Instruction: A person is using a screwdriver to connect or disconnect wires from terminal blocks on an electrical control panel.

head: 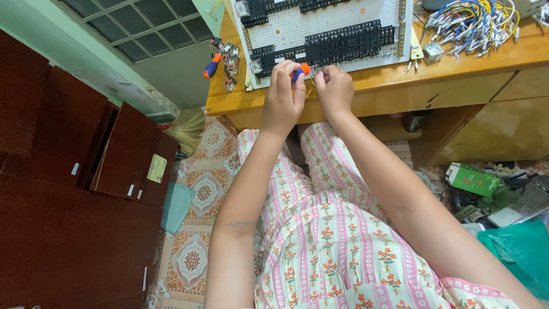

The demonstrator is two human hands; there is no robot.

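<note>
My left hand [283, 94] is closed around a small screwdriver with an orange and blue handle [301, 71], held at the near edge of a white perforated panel [320, 23] that carries rows of black terminal blocks [343, 43]. My right hand [334, 88] is right beside it, fingers pinched on something thin and yellowish at the panel's edge; I cannot make out what it is. Both hands rest over the front edge of the wooden desk [457, 68].
A second orange and blue screwdriver [211, 66] and several small clear relays [229, 57] lie at the desk's left end. A bundle of coloured wires [474, 23] lies at the right. Dark red cabinets [68, 171] stand left; boxes and a green bag [514, 246] clutter the floor right.
</note>
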